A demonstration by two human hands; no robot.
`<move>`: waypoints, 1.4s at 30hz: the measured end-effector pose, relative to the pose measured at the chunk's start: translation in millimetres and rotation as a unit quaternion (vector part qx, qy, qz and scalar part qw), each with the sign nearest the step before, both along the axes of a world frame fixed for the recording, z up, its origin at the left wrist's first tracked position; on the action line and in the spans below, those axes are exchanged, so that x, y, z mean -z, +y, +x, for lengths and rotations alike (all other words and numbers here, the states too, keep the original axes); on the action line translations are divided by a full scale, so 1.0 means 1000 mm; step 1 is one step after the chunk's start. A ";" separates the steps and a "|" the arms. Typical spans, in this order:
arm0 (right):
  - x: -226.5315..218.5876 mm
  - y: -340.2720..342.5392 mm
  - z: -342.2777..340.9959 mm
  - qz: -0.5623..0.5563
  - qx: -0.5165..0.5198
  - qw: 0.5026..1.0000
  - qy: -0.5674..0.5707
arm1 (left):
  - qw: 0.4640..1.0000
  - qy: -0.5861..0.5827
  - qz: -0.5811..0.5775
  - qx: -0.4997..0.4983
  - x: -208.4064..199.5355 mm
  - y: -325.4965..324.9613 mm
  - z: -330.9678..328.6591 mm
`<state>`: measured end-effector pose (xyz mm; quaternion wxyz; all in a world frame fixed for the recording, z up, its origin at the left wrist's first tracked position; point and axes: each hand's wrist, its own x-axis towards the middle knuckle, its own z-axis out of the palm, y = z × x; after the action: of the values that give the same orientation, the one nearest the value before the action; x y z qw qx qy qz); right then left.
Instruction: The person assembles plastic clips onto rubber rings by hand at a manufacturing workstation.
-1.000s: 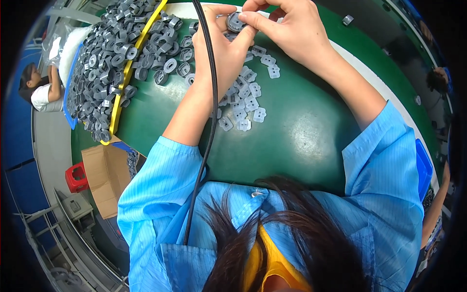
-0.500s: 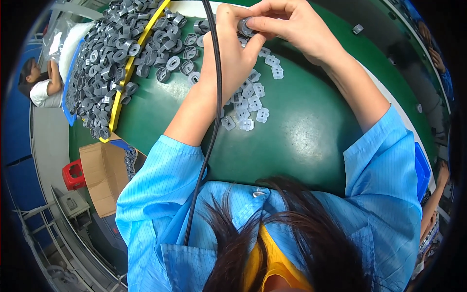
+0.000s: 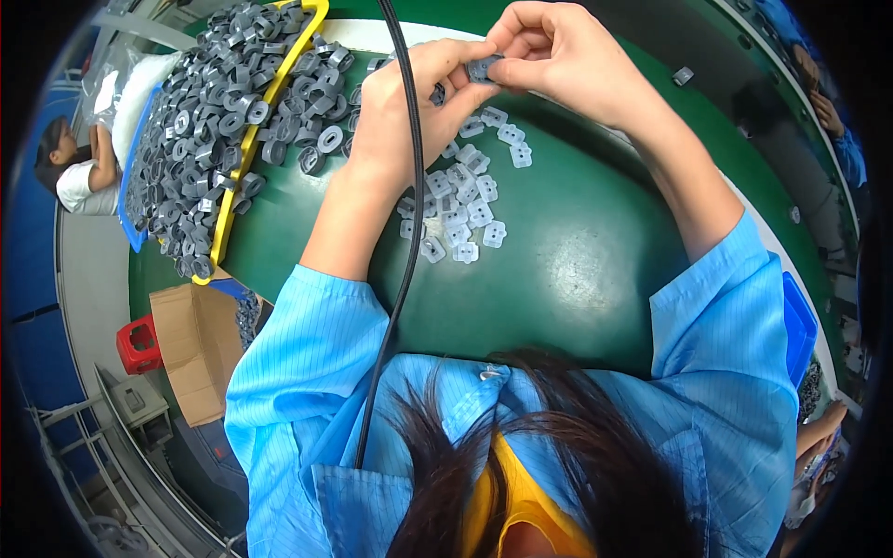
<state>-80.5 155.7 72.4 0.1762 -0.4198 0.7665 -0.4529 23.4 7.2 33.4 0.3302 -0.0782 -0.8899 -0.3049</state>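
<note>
Above the far part of the green table, my two hands meet at a small grey plastic part (image 3: 482, 69). My left hand (image 3: 395, 107) pinches its left side between thumb and fingers. On the other side, the thumb and curled fingers of my right hand (image 3: 572, 60) grip it. Its visible face looks flat, with small marks or holes. Another dark grey piece (image 3: 437, 94) shows by the left fingers; whether it is held, I cannot tell. Below my hands lie several translucent plastic plates (image 3: 456, 216), each with small holes. Loose grey ring-shaped parts (image 3: 329, 139) lie left of my left hand.
A yellow-rimmed tray (image 3: 223, 219) heaped with grey parts stands at left. A black cable (image 3: 416, 158) hangs across the view before my left arm. A cardboard box (image 3: 193, 353) and red stool (image 3: 139, 344) are lower left. Other people sit at both sides; a blue bin (image 3: 798, 325) is at right.
The grey part has been turned: its rounded side showed before, a flatter face shows now. My left hand has shifted slightly left and down, the right slightly left.
</note>
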 end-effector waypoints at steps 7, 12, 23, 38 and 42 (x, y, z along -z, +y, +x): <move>0.033 -0.013 -0.025 -0.314 -0.312 0.843 -0.306 | 0.990 0.031 0.130 0.034 0.004 0.011 -0.001; 0.021 0.002 -0.030 -0.145 -0.114 0.861 -0.474 | 0.992 0.020 0.126 0.005 -0.008 0.026 0.003; 0.074 0.013 -0.105 -0.134 0.193 0.964 -0.127 | 0.941 -0.131 0.313 0.006 0.009 -0.026 -0.004; 0.008 -0.014 0.008 0.101 -0.041 0.987 0.117 | 0.961 -0.112 0.247 -0.047 0.012 -0.026 -0.007; 0.020 -0.001 -0.014 0.030 -0.009 0.991 0.127 | 0.971 -0.115 0.205 -0.052 0.013 -0.014 -0.008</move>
<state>-94.4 154.9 52.1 0.0944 -0.4756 0.7919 -0.3711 15.7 -6.4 20.8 0.2504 0.0735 -0.8431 -0.4702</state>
